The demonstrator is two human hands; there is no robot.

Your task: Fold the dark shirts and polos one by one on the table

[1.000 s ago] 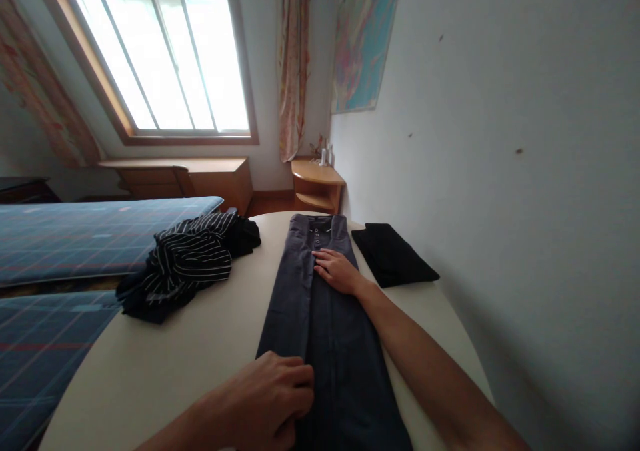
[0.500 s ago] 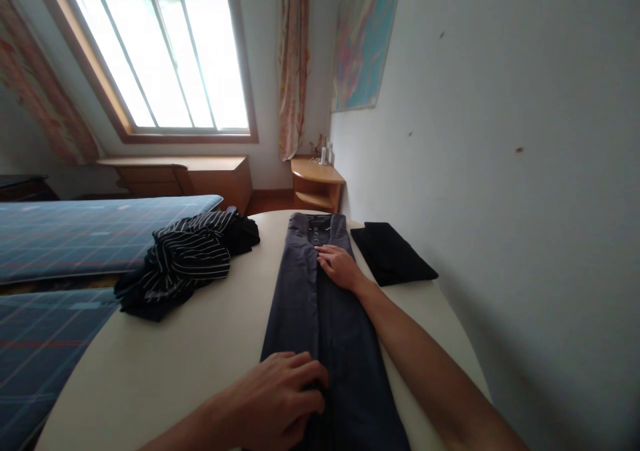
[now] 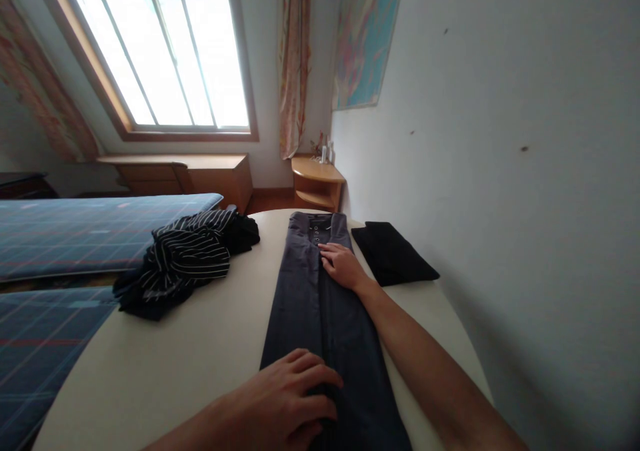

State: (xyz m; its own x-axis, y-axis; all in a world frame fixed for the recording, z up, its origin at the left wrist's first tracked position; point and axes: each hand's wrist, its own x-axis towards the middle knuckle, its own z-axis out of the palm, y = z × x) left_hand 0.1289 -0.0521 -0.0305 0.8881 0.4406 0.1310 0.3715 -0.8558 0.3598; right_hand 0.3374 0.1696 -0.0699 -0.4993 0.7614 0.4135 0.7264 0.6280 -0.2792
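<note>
Dark grey-blue trousers point(image 3: 300, 291) lie lengthwise on the cream round table point(image 3: 215, 344), their waistband with several metal eyelets at the far end. My right hand point(image 3: 343, 264) rests flat on them just below the waistband, fingers slightly spread. Nearer to me, my left hand point(image 3: 300, 394) lies over the lower part of the legs, its fingers bent and apart, with nothing visibly held. A folded black cloth point(image 3: 395, 254) is to the right of the waistband. On the left side of the table sits a crumpled black garment with white stripes point(image 3: 193, 254).
A white wall point(image 3: 500, 224) runs along the right side of the table. Beds with blue plaid covers point(image 3: 100, 234) stand at the left. Beyond the table are a small wooden corner shelf point(image 3: 317, 171), a low wooden desk point(image 3: 215, 164) and a bright window.
My left hand has slid slightly to the right across the trousers, and its fingers are a bit more extended. My right hand has hardly moved.
</note>
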